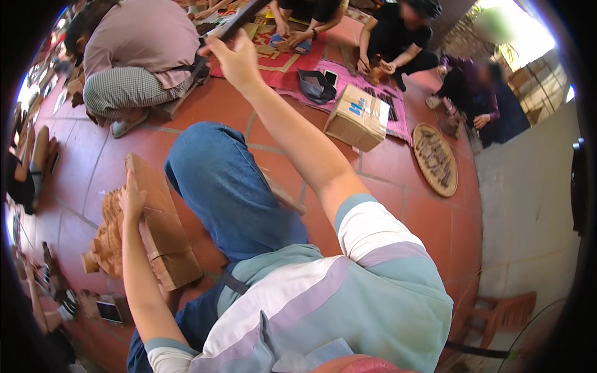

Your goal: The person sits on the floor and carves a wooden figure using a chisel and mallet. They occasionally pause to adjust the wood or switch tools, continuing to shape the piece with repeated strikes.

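My right hand [236, 62] is raised far out ahead of my knee, closed around a long, flat dark bar [245, 18]. The bar's upper end runs out of the picture, so its kind is unclear. Down at the left, my left hand [132, 198] rests at the edge of a thick wooden block [165, 230], its index finger stretched along it and the thumb apart. Against the block's left side lies a rough carved piece of light brown wood [109, 233], touching or close beside that hand. The other fingers are partly hidden.
A person in a pink top [143, 37] crouches ahead left; others sit farther off. A cardboard box [357, 118] and a dark cap [316, 87] lie on the pink cloth. A round woven tray [454, 180] holds small dark pieces. An orange chair [513, 311] stands at right.
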`<act>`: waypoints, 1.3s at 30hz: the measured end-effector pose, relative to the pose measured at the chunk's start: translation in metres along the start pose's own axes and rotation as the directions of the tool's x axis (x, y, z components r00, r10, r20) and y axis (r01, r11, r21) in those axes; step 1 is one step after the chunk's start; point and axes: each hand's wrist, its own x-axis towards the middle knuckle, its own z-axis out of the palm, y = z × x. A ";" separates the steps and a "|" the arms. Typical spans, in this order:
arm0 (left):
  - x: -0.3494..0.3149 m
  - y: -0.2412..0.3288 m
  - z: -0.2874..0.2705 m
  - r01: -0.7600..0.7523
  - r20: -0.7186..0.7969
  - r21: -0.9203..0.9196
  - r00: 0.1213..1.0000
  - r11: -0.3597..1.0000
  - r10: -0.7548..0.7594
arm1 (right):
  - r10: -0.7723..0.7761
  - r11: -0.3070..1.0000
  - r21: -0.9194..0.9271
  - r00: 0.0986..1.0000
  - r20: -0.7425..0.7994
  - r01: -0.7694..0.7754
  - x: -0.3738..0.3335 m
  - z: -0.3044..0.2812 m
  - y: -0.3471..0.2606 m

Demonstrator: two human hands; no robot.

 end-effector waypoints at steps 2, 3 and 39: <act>0.000 0.005 -0.009 0.087 0.032 0.007 0.996 0.996 -0.087 | 0.004 0.999 0.048 0.996 0.093 -0.008 0.014 0.034 0.000; 0.000 0.004 -0.015 0.126 0.044 0.022 0.991 0.992 -0.127 | -0.033 0.994 0.107 0.993 0.114 0.021 0.019 0.050 -0.001; 0.079 0.008 -0.040 0.343 0.274 -0.484 0.933 0.805 -0.233 | 0.359 0.322 -0.738 0.798 -0.485 -0.593 0.185 -0.205 0.440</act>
